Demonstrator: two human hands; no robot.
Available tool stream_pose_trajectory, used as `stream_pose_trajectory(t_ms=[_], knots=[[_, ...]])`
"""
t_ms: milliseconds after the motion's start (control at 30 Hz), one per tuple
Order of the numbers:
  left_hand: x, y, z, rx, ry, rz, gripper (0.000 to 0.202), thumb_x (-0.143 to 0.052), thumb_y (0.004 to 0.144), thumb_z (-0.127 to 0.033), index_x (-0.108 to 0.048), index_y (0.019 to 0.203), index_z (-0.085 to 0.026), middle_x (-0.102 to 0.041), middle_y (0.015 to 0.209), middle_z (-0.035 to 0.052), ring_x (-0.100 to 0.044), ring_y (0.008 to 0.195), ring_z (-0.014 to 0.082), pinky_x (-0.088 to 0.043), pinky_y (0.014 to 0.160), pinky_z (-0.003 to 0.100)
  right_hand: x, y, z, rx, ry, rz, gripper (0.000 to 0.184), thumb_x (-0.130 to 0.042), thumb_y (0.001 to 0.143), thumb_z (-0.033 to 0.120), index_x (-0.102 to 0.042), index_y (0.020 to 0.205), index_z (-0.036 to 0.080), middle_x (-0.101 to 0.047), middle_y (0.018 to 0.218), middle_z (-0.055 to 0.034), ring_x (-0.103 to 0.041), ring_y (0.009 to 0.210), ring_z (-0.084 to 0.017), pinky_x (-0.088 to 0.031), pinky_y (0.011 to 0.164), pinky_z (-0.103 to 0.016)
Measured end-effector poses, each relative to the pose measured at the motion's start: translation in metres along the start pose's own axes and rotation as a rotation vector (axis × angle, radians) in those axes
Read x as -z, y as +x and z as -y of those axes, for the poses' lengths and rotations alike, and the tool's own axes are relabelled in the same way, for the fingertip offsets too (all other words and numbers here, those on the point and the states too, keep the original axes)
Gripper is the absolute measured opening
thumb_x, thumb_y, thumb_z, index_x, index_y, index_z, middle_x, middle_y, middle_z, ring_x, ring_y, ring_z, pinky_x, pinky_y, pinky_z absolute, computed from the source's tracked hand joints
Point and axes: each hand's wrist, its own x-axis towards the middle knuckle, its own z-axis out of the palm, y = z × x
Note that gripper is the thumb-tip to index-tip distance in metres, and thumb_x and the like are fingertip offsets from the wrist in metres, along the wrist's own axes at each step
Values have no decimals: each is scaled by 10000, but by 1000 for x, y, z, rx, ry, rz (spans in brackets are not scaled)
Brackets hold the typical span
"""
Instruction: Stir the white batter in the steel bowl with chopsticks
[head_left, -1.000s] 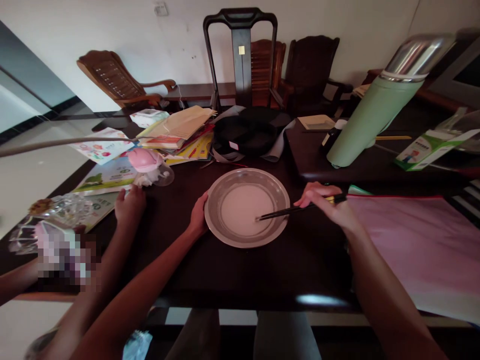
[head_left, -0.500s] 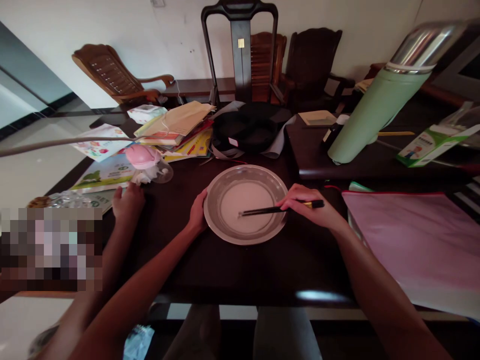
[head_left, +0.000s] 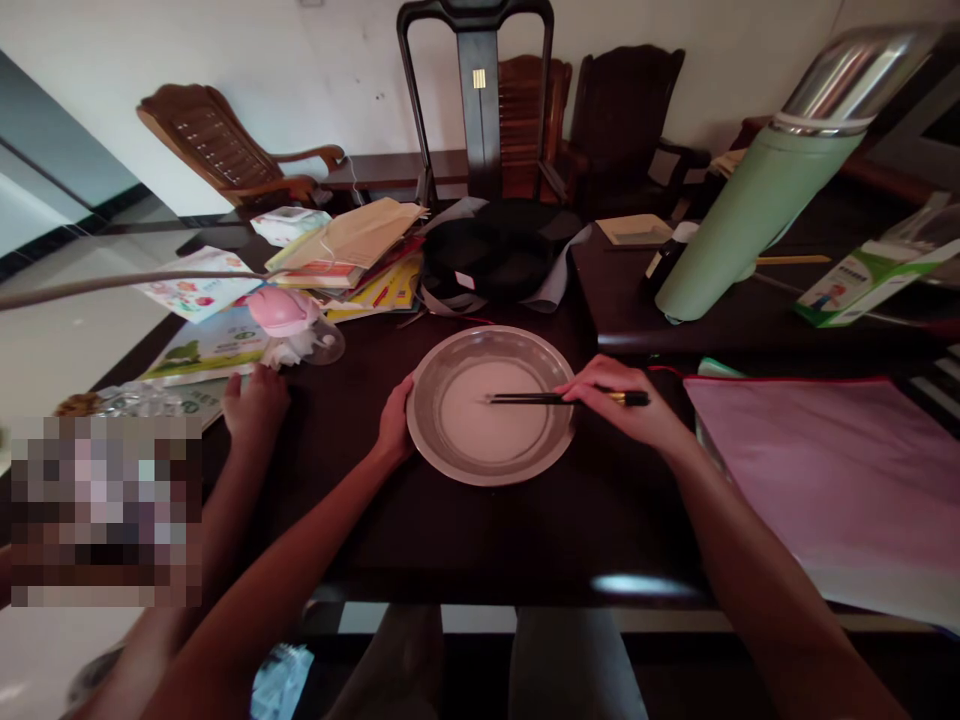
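Note:
A round metal bowl (head_left: 429, 440) stands on the dark table in front of me. Pale, milky liquid (head_left: 491, 430) covers its bottom. My left hand (head_left: 395, 420) grips the bowl's left side, thumb near the rim and the other fingers partly hidden against the outer wall. In my right hand (head_left: 619, 398), closed over the bowl's right edge, is a pair of black chopsticks (head_left: 529, 398) with gold bands. They point left, nearly level, and their tips reach the liquid around the middle of the bowl.
Another person's hand (head_left: 256, 405) rests on the table at left, near a pink-lidded bottle (head_left: 283, 312). Books and envelopes (head_left: 367, 245) are piled behind. A green thermos (head_left: 757, 225) stands at back right; a pink zip folder (head_left: 817, 470) lies at right. A chair (head_left: 480, 130) faces me.
The chopsticks' tips have moved slightly up and away in the bowl, so the sticks lie more level. My left hand keeps its hold on the bowl.

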Motion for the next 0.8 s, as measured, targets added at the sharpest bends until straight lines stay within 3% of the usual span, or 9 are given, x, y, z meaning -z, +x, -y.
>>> stream_pose_trajectory(t_ms=[67,133,233,333,433,533,600,700,800], knots=[[0,-1,0,4,1,17,205,-614,720,-362,-700,801,-194,-703,740,10,-659,861,230,-521,752,317,10,-2,-3,-65,-25,-122,277,-570,905,395,-727,721,259,-746,765,-32,-622,739,-201,-463,749,-379],[0,-1,0,-8,9,25,206,-628,708,-373,-694,785,-193,-708,760,18,-659,892,242,-523,762,323,20,-5,-3,-113,-12,-165,355,-539,922,413,-709,651,259,-726,702,-29,-620,714,-199,-455,756,-382],[1,0,1,-25,15,23,210,-648,689,-385,-688,771,-196,-706,754,21,-656,920,250,-522,774,326,16,-5,3,-91,47,-14,379,-519,934,402,-701,637,255,-727,707,-20,-631,720,-189,-467,736,-363],[1,1,2,-37,23,20,231,-658,673,-397,-689,785,-197,-695,731,18,-653,923,252,-520,783,329,1,-1,6,9,30,97,241,-566,911,353,-730,762,257,-758,821,-23,-638,787,-190,-480,746,-357],[1,2,3,-53,16,24,243,-660,665,-402,-689,795,-198,-704,764,16,-649,946,247,-514,808,324,3,-1,0,14,-50,-22,195,-589,899,336,-735,797,258,-759,822,-24,-634,784,-196,-465,753,-366],[2,2,3,-44,20,58,254,-652,673,-410,-689,801,-194,-719,811,27,-648,962,256,-514,815,336,19,-5,-3,-70,-44,-149,324,-541,929,356,-713,675,253,-735,711,-17,-618,707,-191,-442,742,-371],[3,2,3,-40,26,80,266,-640,685,-412,-694,825,-192,-723,830,36,-650,966,264,-515,817,349,21,-7,-1,-83,7,-94,368,-517,943,353,-697,640,249,-729,692,-11,-622,690,-182,-441,747,-370],[2,2,3,-50,18,76,265,-628,693,-396,-698,853,-197,-727,853,37,-647,985,260,-511,831,347,9,-4,4,-9,37,87,280,-537,931,332,-715,727,256,-749,770,-10,-639,753,-183,-462,741,-361],[1,2,3,-56,10,61,259,-616,698,-384,-700,862,-201,-730,878,33,-644,1006,257,-508,841,339,0,0,4,35,-16,67,179,-585,899,332,-728,813,267,-760,832,-15,-640,808,-198,-471,765,-373]])
